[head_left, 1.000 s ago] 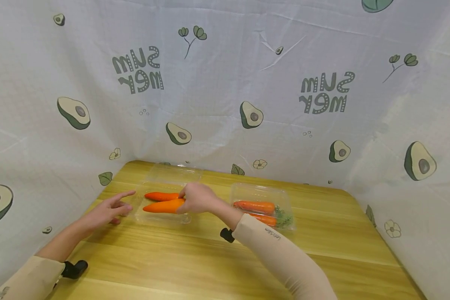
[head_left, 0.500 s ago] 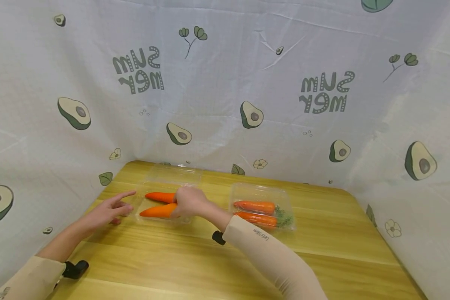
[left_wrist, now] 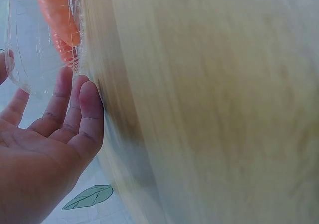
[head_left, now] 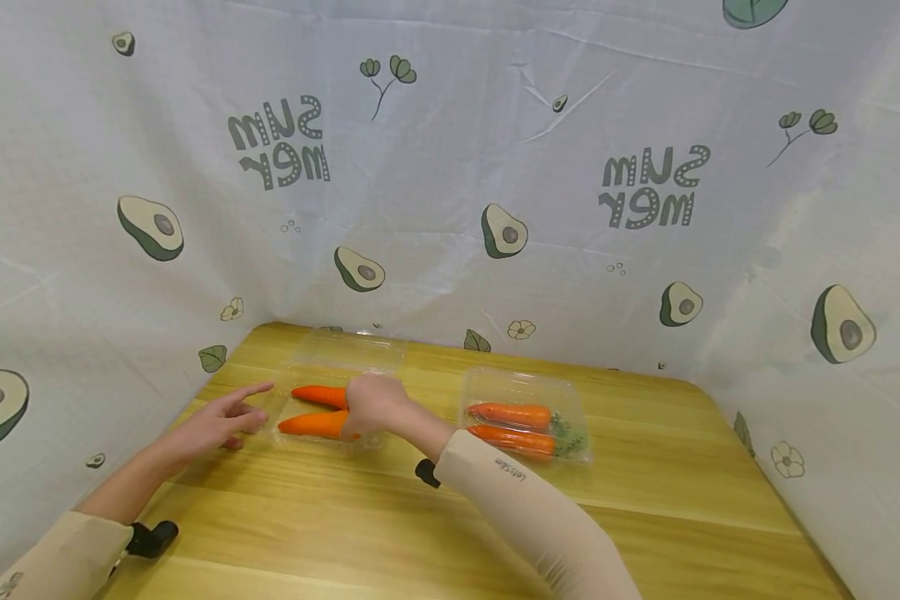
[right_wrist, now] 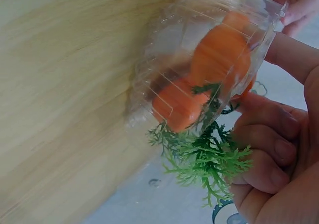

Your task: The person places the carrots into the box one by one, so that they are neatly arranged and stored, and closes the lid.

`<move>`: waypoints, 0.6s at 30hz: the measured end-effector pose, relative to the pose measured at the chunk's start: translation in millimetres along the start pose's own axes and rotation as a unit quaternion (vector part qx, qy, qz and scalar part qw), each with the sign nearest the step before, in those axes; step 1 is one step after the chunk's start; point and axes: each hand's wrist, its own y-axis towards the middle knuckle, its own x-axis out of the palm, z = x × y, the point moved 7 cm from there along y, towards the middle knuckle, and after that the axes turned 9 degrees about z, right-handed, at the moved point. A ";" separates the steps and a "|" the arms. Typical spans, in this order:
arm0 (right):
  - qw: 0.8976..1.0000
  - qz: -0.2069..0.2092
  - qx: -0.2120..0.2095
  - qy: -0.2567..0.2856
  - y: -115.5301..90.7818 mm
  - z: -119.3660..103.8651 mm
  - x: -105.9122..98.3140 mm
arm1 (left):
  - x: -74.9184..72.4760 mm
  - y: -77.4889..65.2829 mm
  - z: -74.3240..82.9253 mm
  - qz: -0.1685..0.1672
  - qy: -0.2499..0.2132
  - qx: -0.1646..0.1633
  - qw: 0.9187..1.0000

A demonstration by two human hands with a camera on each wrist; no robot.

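Observation:
An open clear plastic tray [head_left: 345, 350] stands on the wooden table [head_left: 390, 533] at the back left, with two orange carrots in it. My right hand [head_left: 373, 402] grips the nearer carrot [head_left: 311, 425] at its thick end, low in the tray; the far carrot [head_left: 318, 394] lies behind it. In the right wrist view the curled fingers [right_wrist: 266, 142] hold the green leafy top [right_wrist: 207, 157], and the carrot [right_wrist: 174, 104] shows through the plastic. My left hand [head_left: 221, 419] lies flat with straight fingers at the tray's left edge; its fingers [left_wrist: 82, 109] touch the plastic [left_wrist: 30, 59].
A second clear tray [head_left: 521, 379] with two leafy carrots [head_left: 510, 412] sits to the right of my right arm. Avocado-print cloth walls [head_left: 450, 208] close in the table on three sides. Bare wood stretches across the front.
My right hand has carried the nearer carrot leftwards and lower into the left tray. The left hand has stayed at the tray's edge.

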 end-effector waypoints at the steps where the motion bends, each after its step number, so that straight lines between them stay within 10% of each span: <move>1: 1.000 -0.004 0.001 -0.006 1.0 -0.7 0.7 | -0.1 0.0 -0.5 0.000 0.000 -0.001 1.000; 18: 0.999 -0.026 0.010 -0.033 3.5 -5.6 3.3 | -0.2 -1.2 1.2 -0.002 -0.005 0.002 1.000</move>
